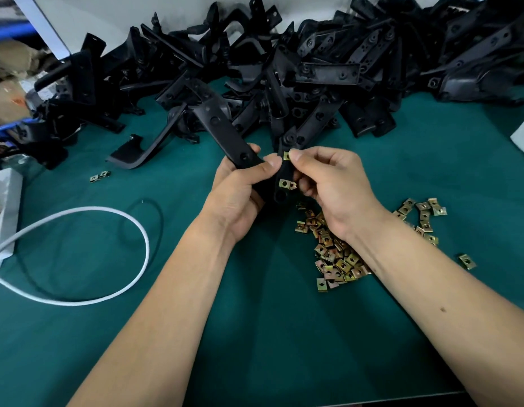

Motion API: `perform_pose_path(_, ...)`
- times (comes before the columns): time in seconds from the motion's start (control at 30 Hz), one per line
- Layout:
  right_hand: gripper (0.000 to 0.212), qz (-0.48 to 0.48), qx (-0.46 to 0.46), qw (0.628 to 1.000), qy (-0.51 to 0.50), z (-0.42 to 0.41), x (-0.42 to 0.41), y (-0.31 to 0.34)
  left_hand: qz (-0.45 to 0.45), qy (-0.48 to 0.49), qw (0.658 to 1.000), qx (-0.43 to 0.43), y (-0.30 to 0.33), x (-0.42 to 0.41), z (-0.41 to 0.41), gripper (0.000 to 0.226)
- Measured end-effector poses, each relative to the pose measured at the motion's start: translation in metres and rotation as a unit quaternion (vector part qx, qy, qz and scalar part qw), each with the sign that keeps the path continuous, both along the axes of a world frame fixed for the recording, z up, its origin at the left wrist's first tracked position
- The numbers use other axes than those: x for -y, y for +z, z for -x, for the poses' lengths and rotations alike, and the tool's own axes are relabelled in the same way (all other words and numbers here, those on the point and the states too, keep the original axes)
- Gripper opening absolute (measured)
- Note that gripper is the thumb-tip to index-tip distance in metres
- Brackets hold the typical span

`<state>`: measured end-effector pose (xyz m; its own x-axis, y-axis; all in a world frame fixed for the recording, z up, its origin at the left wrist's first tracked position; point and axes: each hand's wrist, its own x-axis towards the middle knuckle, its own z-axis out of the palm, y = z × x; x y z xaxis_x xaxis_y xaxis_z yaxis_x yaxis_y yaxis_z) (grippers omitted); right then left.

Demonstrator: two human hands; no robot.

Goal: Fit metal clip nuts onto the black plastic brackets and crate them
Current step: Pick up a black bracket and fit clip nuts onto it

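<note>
The left hand (243, 183) grips a black bracket (225, 133) above the bench (284, 333), steadying it; the right hand (328, 183) pinches a clip nut (286, 155) against its edge, loose nuts (337, 257) within reach.

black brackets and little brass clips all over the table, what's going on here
A person is fitting metal clip nuts onto a black plastic bracket. The left hand grips the bracket, while the right hand pinches a clip nut at the bracket's edge; another nut already sits lower on it. Loose clip nuts lie heaped under the right wrist on the green table, and a big pile of brackets waits behind. No crate is in view.
</note>
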<state>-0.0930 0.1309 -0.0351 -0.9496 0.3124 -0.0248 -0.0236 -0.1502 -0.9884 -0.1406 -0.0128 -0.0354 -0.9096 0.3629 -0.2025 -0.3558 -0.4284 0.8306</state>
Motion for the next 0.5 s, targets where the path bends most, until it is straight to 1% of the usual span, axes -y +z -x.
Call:
perform_pose_path(0.1,0.027,-0.020,-0.005,1.000,0.002,0.000,0.000,0.001,-0.008,-0.007,1.000,-0.004,0.000,0.000,0.000,0.042)
perform_pose_path(0.2,0.022,-0.047,-0.015,0.999,0.005,0.000,-0.003,0.002,-0.007,0.000,1.000,-0.010,0.001,0.001,0.001,0.040)
perform_pose_path(0.33,0.014,-0.044,-0.021,0.998,0.046,0.001,-0.002,0.002,-0.056,0.056,0.997,-0.002,-0.001,-0.001,0.003,0.038)
perform_pose_path(0.43,0.010,-0.135,-0.035,0.990,0.030,0.000,0.004,-0.004,-0.074,0.102,0.992,-0.008,-0.004,-0.002,0.005,0.039)
perform_pose_path(0.5,0.006,-0.171,-0.053,0.984,0.014,-0.001,0.008,-0.006,-0.079,0.111,0.990,-0.022,-0.006,-0.003,0.004,0.039)
